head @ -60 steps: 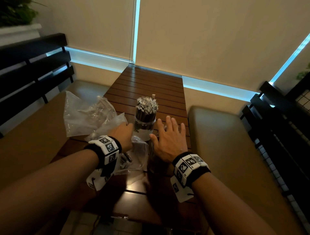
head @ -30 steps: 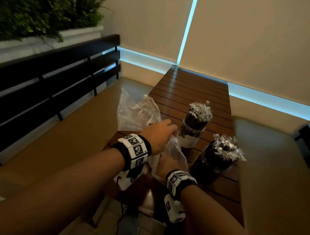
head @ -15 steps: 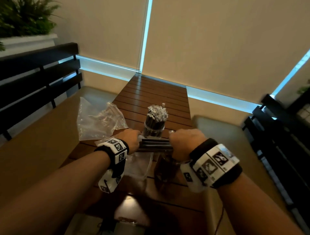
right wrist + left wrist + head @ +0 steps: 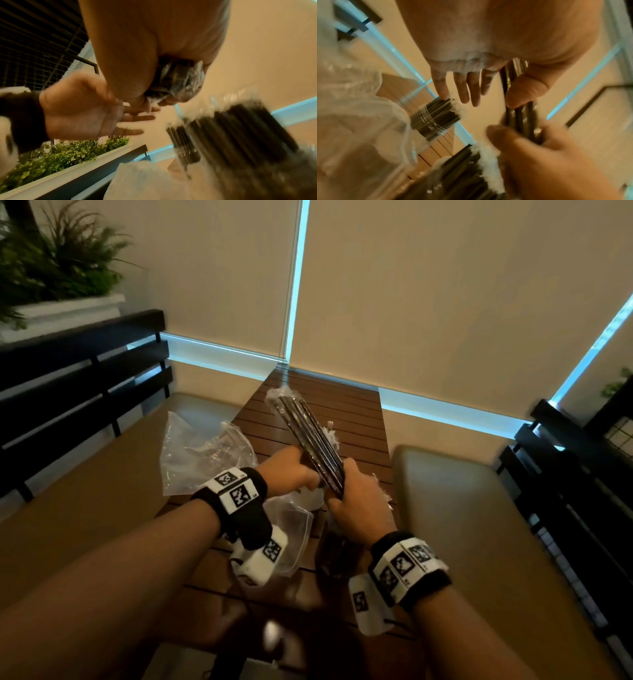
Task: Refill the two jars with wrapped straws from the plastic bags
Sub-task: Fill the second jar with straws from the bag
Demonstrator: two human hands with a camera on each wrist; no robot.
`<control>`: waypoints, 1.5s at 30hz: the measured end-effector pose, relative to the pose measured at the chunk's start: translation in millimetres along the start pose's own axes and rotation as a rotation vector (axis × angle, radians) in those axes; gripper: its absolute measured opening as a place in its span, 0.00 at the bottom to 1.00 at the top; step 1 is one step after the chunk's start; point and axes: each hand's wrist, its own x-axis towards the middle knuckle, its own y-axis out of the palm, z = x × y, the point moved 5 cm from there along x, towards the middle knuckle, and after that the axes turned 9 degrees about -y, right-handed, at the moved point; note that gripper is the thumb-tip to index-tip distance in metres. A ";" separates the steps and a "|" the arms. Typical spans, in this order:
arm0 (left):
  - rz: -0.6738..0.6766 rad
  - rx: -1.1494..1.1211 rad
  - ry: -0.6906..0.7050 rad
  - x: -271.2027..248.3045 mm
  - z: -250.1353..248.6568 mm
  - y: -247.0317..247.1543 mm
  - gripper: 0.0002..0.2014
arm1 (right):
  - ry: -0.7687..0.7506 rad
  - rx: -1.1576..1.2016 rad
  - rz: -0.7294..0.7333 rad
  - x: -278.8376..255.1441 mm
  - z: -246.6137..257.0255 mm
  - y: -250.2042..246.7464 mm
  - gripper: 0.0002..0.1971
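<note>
Above slatted tabletop (image 4: 346, 419): right hand (image 4: 356, 501) grips low end of wrapped straws (image 4: 310, 436), bundle angled toward 11 o'clock; left hand (image 4: 291, 470) steadies it, thumb pressing, fingers straight. Light, slick bundle likely fans; hold mid-length.

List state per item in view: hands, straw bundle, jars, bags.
Bundle of dark wrapped straws: lifted, tilted, held by both hands.
Left hand: thumb presses the bundle, fingers straight.
Right hand: grips the bundle's lower end.
Two clear glass jars: packed with straws.
Clear plastic bags: crumpled on the wooden slatted table.
</note>
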 end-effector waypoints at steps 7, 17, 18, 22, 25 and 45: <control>0.038 -0.734 0.034 -3.3 -7.6 -4.0 0.06 | -0.053 0.334 -0.159 9.6 21.1 44.5 0.19; -0.357 -0.258 0.193 6.3 -21.3 -10.4 0.15 | -0.009 -0.170 -0.403 -11.7 -35.6 11.7 0.46; -0.369 -0.271 0.188 9.1 -20.7 -7.1 0.16 | 0.063 -0.091 -0.381 -16.1 -50.5 16.4 0.52; -0.359 -0.361 0.200 21.4 -20.4 16.6 0.19 | 0.241 0.330 -0.277 -27.2 -83.6 44.1 0.66; -0.363 -0.383 0.200 31.2 -20.4 28.8 0.22 | 0.220 0.437 -0.302 -22.2 -85.2 49.2 0.68; -0.291 -0.626 0.100 58.5 -0.5 52.1 0.14 | 0.181 0.398 -0.404 -12.2 -95.2 57.9 0.47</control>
